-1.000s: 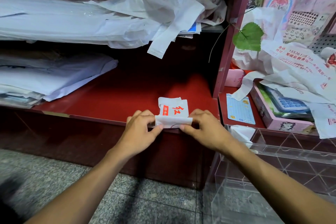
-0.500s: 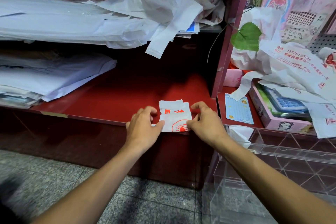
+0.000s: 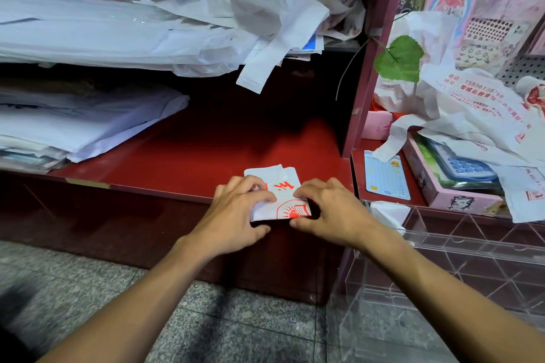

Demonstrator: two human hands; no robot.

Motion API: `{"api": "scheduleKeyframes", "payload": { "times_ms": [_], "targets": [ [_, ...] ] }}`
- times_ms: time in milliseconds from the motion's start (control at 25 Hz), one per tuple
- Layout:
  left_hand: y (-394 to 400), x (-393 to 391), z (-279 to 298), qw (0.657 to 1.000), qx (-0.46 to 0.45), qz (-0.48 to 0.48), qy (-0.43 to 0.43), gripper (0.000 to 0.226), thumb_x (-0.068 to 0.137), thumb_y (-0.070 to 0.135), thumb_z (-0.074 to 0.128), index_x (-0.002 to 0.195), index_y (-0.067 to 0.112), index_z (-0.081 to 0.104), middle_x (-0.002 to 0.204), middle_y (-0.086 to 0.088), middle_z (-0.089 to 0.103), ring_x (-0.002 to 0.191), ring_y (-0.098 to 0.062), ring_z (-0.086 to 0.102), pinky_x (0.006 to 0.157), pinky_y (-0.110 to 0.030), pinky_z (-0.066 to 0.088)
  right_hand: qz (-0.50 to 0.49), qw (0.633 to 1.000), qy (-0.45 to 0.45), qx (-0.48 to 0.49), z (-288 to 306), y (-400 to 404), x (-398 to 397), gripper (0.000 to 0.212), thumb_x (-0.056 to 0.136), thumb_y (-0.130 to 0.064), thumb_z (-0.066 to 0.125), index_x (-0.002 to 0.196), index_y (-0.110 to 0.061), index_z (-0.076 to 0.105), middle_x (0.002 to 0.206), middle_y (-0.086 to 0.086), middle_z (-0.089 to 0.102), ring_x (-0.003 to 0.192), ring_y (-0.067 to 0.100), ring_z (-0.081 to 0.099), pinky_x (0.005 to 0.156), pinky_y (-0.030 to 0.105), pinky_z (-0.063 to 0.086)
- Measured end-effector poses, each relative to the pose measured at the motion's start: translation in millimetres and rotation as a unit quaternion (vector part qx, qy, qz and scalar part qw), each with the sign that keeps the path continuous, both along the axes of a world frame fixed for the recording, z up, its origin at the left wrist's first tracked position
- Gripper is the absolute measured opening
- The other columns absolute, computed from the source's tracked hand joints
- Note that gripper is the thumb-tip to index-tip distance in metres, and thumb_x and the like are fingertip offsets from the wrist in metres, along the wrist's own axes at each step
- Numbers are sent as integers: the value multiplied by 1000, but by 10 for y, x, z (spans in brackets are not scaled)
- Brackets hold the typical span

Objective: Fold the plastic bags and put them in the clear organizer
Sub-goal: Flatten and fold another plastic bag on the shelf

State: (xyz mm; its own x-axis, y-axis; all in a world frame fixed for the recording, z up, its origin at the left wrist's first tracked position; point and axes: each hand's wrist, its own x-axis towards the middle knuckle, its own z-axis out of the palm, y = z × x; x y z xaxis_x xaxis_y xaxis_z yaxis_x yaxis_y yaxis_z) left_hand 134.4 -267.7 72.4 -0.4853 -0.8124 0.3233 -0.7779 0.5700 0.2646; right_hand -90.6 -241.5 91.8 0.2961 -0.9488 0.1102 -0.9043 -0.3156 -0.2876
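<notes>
The small folded white plastic bag with red print (image 3: pixel 283 200) lies at the front edge of the red wooden shelf (image 3: pixel 188 156). The left hand (image 3: pixel 236 212) and the right hand (image 3: pixel 330 209) both pinch it with curled fingers. The clear acrylic organizer (image 3: pixel 442 274) stands just beside, at the right.

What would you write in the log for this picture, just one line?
step: folding | left hand and right hand: pinching folded bag | place: red shelf edge | clear organizer: bag not in yet
</notes>
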Motion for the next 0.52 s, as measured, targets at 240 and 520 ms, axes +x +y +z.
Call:
{"api": "scheduleKeyframes", "payload": {
  "times_ms": [240,520],
  "targets": [
    [7,92,3,994,90,43,-48,103,68,42,79,152,33,20,162,13,14,149,-6,-4,121,-43,-5,32,999,30,-27,-5,38,-30,45,83,-41,70,123,-28,55,133,-14,51,105,15,41,93,37,42],
    [73,23,58,993,114,-6,-42,96,77,35,76,154,33,20,160,7,24,139,11,-11,119,-35,-12,39,997,41,-44,-46,42,-11,41,83,-37,69,121,-29,56,133,-15,49,103,14,40,92,35,40]
  ]
}}
